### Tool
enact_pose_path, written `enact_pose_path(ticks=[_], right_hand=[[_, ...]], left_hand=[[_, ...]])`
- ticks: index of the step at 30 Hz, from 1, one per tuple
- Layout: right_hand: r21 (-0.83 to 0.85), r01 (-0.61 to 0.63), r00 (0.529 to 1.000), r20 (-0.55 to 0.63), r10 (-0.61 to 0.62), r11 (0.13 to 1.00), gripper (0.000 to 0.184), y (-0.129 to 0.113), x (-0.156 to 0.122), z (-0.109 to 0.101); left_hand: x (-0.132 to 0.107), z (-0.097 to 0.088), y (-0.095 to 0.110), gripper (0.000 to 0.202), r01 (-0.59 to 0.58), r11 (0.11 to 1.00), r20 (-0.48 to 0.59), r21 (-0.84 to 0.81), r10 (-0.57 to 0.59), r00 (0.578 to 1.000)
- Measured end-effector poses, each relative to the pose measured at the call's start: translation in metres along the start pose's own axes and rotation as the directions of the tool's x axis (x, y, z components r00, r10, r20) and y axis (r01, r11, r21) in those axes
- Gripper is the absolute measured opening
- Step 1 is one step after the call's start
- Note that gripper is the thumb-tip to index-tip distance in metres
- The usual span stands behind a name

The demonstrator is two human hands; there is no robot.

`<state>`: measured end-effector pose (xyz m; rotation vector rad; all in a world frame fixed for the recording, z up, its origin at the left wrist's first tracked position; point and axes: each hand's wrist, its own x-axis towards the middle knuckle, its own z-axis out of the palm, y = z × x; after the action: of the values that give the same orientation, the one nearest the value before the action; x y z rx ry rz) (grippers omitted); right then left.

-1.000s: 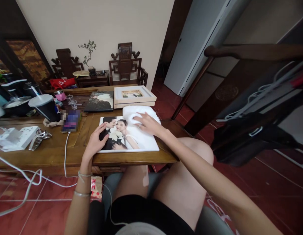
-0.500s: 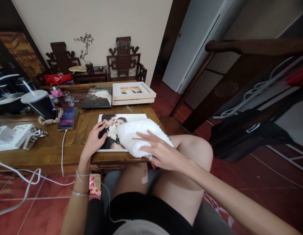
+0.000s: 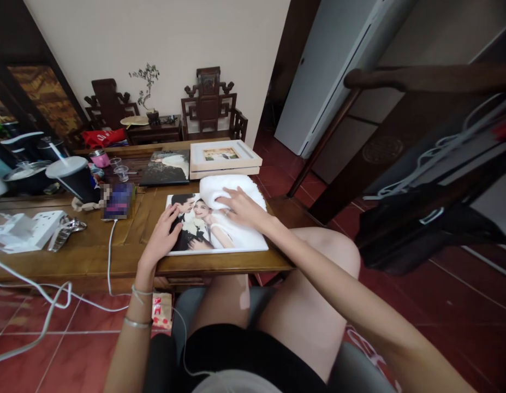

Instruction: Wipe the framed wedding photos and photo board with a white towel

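Two bands circle the left wrist (image 3: 145, 274): a slim pale bangle (image 3: 142, 291) and, nearer the elbow, a silvery bangle (image 3: 138, 323); a black garment (image 3: 253, 349) covers the lap; forearms and knees are bare.

cloth (image 3: 220, 186) on photo panel (image 3: 246, 241), framed picture (image 3: 222, 155) behind

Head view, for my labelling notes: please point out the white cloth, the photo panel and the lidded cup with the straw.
White cloth (image 3: 220, 185): head view, on its fluffy top.
Photo panel (image 3: 218, 232): head view, on its printed front.
Lidded cup (image 3: 79, 186): head view, on its dark side below the lid.
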<state>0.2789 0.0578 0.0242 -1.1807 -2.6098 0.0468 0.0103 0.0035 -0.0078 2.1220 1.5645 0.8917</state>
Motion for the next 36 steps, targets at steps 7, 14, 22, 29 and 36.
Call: enact_pose_path(ticks=[7, 14, 22, 29, 36], right_hand=[[0.102, 0.223, 0.974, 0.021, -0.226, 0.969, 0.038, -0.062, -0.081, -0.011], [0.132, 0.198, 0.977, 0.057, -0.206, 0.971, 0.040, -0.057, -0.068, -0.016], [0.044, 0.044, 0.998, 0.034, -0.045, 0.998, 0.043, -0.023, 0.033, -0.007], [0.058, 0.118, 0.992, 0.024, -0.120, 0.991, 0.039, -0.060, -0.017, -0.011], [0.170, 0.237, 0.967, 0.057, -0.250, 0.957, 0.045, -0.092, -0.091, -0.020]], left_hand=[[0.000, 0.002, 0.002, 0.055, -0.015, 0.999, -0.014, 0.032, 0.015, 1.000], [0.002, 0.001, 0.000, 0.053, -0.030, 0.999, -0.010, 0.023, 0.030, 0.999], [0.002, -0.002, -0.002, 0.056, -0.009, 1.000, 0.017, -0.018, 0.009, 1.000], [0.002, 0.003, -0.001, 0.053, -0.016, 1.000, -0.026, 0.009, 0.016, 1.000], [0.002, 0.004, -0.003, 0.051, -0.049, 0.998, -0.024, 0.029, 0.050, 0.998]])
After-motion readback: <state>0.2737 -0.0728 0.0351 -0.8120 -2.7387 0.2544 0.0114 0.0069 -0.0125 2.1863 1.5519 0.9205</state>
